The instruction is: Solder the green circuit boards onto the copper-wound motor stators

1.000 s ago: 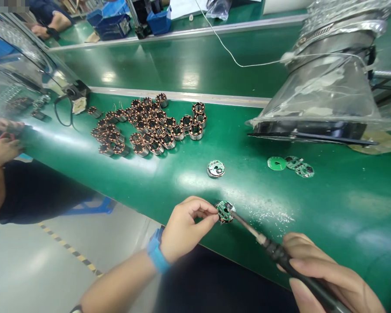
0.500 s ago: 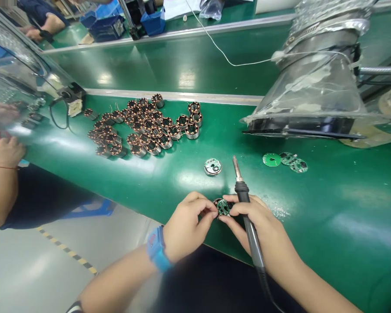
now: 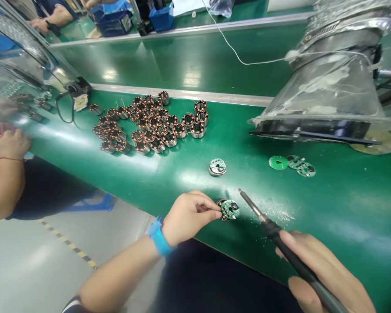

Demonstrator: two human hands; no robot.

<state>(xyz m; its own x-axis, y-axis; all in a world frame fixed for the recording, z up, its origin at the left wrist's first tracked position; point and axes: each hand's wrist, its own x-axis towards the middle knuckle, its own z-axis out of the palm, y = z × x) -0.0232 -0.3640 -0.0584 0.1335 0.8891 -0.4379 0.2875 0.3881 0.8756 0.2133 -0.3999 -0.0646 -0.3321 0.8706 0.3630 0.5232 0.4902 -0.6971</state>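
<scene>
Head view: near the front edge of the green bench [image 3: 133, 169], tilted face-up, a round circuit board [image 3: 230, 209] against a copper-wound core [image 3: 220, 203]. Pinched at its side between thumb and fingertips of the left hand [image 3: 184, 219], with a blue wristband [image 3: 161, 237] just behind. No longer held from the other side as half a second ago: off the rim with the fingers of the right hand [image 3: 332, 269], now closed around the black handle of a soldering iron [image 3: 286, 248]. Swung round too, with its bare tip [image 3: 240, 191] aimed past the board and clear of it. Leaves the steadying, by the look of it, to the left pinch alone, and most of the board's face uncovered.

Just beyond, upright on the bench, another board-topped unit [image 3: 217, 167]. Beside the iron, scattered bright scraps [image 3: 280, 213]. Farther out to the right, one plain green disc [image 3: 278, 162] next to overlapping populated boards [image 3: 306, 169], below a clear hood [image 3: 326, 100]. Farther to the left, many copper-wound cores [image 3: 170, 138] in a crowded group, and past them a co-worker's hand [image 3: 12, 143], partly blurred.
</scene>
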